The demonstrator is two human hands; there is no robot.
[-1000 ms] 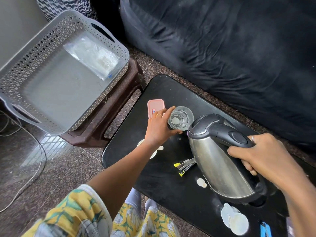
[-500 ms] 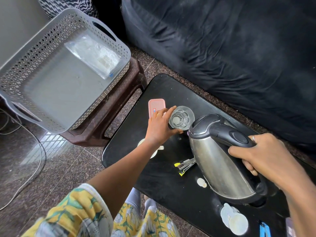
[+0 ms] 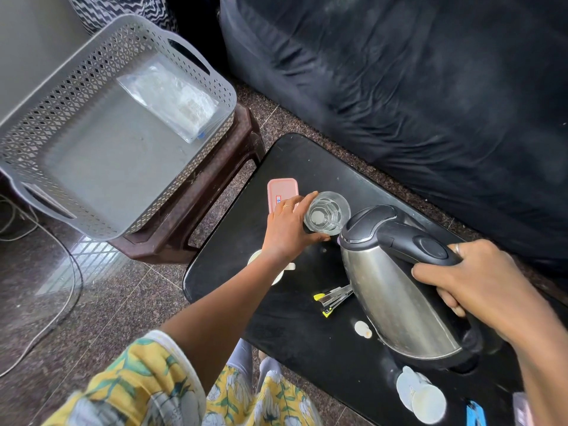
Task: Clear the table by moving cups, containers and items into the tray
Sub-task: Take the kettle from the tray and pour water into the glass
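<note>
My left hand (image 3: pixel 287 230) grips a clear glass (image 3: pixel 326 213) standing on the black table (image 3: pixel 310 161). My right hand (image 3: pixel 479 287) holds the black handle of a steel electric kettle (image 3: pixel 390 290), tilted with its spout at the glass rim. A thin stream of water runs into the glass. Behind my left hand lies a pink lidded container (image 3: pixel 281 192). The grey perforated tray (image 3: pixel 101 139) sits on a brown stool (image 3: pixel 215 192) to the left, with a clear plastic bag (image 3: pixel 172 96) inside it.
A yellow-tipped stapler (image 3: pixel 333 299), a small white disc (image 3: pixel 362 329), a white cup (image 3: pixel 264 265) partly under my forearm, a clear bottle (image 3: pixel 421 395) and a blue item (image 3: pixel 475 413) lie on the table. A dark sofa (image 3: pixel 415 87) stands behind; cables (image 3: pixel 61 296) cross the floor.
Both hands keep their holds. The kettle has tipped a little further toward the glass, and a water stream now shows at the spout.
</note>
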